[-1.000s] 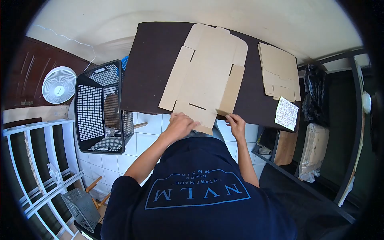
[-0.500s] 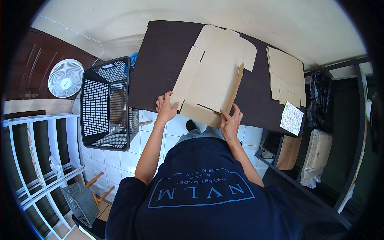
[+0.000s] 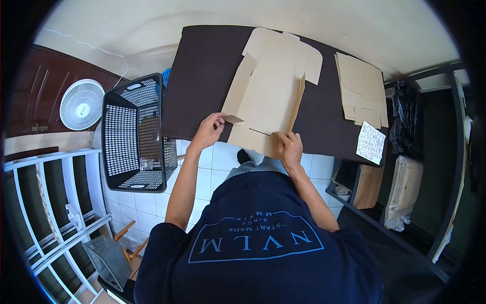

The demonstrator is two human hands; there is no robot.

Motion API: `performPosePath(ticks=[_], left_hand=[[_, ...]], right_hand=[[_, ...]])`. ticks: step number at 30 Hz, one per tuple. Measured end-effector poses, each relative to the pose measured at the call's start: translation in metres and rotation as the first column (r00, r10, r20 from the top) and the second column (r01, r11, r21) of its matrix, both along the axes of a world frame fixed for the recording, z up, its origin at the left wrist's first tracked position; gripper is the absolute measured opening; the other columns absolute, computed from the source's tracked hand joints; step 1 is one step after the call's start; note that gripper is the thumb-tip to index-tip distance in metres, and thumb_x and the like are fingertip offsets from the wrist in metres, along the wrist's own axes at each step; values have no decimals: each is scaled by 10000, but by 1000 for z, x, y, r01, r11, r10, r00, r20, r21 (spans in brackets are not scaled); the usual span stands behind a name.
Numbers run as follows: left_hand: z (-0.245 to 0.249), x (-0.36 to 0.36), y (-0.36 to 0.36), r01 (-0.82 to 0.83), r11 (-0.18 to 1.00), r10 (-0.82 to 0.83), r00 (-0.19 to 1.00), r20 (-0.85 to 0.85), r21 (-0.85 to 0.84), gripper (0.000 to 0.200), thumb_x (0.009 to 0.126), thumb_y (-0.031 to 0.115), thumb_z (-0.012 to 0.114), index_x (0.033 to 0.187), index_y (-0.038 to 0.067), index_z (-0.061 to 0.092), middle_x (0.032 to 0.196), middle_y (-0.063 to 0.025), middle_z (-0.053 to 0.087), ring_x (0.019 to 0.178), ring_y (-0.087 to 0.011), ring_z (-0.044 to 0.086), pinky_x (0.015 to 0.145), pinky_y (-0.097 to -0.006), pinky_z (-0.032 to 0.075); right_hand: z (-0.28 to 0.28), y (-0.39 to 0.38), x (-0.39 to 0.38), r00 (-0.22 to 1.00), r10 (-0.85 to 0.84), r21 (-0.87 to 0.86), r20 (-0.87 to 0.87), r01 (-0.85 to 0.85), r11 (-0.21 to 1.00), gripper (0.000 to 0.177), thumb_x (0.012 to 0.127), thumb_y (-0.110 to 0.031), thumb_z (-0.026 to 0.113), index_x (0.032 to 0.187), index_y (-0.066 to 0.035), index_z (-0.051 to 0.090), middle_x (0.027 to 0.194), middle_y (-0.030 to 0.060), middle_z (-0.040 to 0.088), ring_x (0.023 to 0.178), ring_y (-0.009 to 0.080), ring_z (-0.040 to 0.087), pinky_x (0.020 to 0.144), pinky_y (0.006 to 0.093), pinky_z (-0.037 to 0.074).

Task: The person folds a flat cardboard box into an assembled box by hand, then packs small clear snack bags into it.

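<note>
A partly folded cardboard box (image 3: 273,83) lies on the dark cloth-covered table (image 3: 202,66), its near edge jutting past the table's front. Both long side walls stand raised, and the lid end with rounded flaps lies flat at the far side. My left hand (image 3: 209,131) is closed on the box's near left corner, where a small end flap bends inward. At the near right corner, my right hand (image 3: 289,149) pinches the cardboard beside the right wall. A slot shows in the front panel between the hands.
Flat cardboard blanks (image 3: 362,91) are stacked at the table's right, with a printed white sheet (image 3: 371,144) over their near edge. A black plastic crate (image 3: 163,152) stands left of the table, beside a white fan (image 3: 81,104). Shelving with a wrapped package (image 3: 403,192) is at right.
The left side wall has been folded up from flat, and its end flap now turns inward. My left hand's fingers have curled closed. My right hand stays at the near right corner.
</note>
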State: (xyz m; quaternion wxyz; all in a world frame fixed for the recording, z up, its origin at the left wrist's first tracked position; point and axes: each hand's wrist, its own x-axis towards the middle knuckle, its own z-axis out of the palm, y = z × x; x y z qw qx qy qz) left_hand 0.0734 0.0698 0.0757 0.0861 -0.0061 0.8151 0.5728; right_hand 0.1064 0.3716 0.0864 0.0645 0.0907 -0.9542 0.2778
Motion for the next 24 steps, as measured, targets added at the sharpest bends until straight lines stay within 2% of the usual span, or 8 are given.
performPosePath(ticks=[2,3,6,13,15,16,18,24], left_hand=[[13,-8,9,90,974,-93,996,-4,-206,209,862,51,613,1059,36,682,896,-115,583,816,-231,556,773,-334,469],[10,-12,23,79,961,-142,964,-225,-265,126,837,87,676,942,36,724,855,-100,534,857,-255,518,802,-342,445],[4,-13,52,128,923,-242,926,-290,-364,118,828,103,691,931,72,740,1030,-105,499,1001,-280,440,897,-352,403],[1,-12,63,97,964,-156,960,-230,-248,251,830,22,647,1059,102,714,1194,-121,481,1103,-297,434,989,-380,388],[2,-10,46,189,982,-185,955,-231,-1,308,841,-16,609,1112,105,692,1333,-141,454,1234,-331,422,1063,-403,364],[5,-7,41,187,982,-182,955,-233,-3,308,841,-16,609,1112,105,692,1333,-141,454,1234,-331,422,1063,-403,364],[11,1,36,236,880,-336,923,-187,-413,273,822,8,642,1085,71,679,1384,-169,429,1283,-365,411,1093,-410,351],[2,-7,46,192,929,-267,940,-214,-316,298,792,4,685,1081,74,682,1311,-145,522,1224,-329,483,1039,-419,400]], right_hand=[[4,-2,-3,999,-15,-6,28,15,1000,196,792,-42,619,953,-61,727,795,100,606,772,288,572,697,397,504],[8,-4,-7,1000,-12,-6,19,12,1000,196,792,-42,619,953,-61,727,795,100,606,772,288,572,697,397,504],[11,-8,-11,996,30,83,88,-38,996,122,771,-40,608,862,-46,691,796,122,608,786,318,608,683,438,513],[15,-18,-21,969,197,69,150,-209,976,112,736,-3,581,822,-49,636,867,142,593,813,353,638,693,470,524],[16,-19,-25,959,233,93,160,-249,964,136,737,-2,579,841,-53,650,885,146,589,814,357,641,703,468,530],[14,-17,-26,945,261,96,197,-284,954,160,736,-6,582,866,-54,662,904,150,594,824,360,643,709,468,534],[13,-12,-29,926,297,98,235,-326,940,186,736,-10,584,892,-55,675,922,154,598,833,364,646,716,468,539],[11,-13,-44,882,361,111,303,-409,906,166,793,-109,629,934,-29,661,959,175,633,834,385,660,728,497,538]])
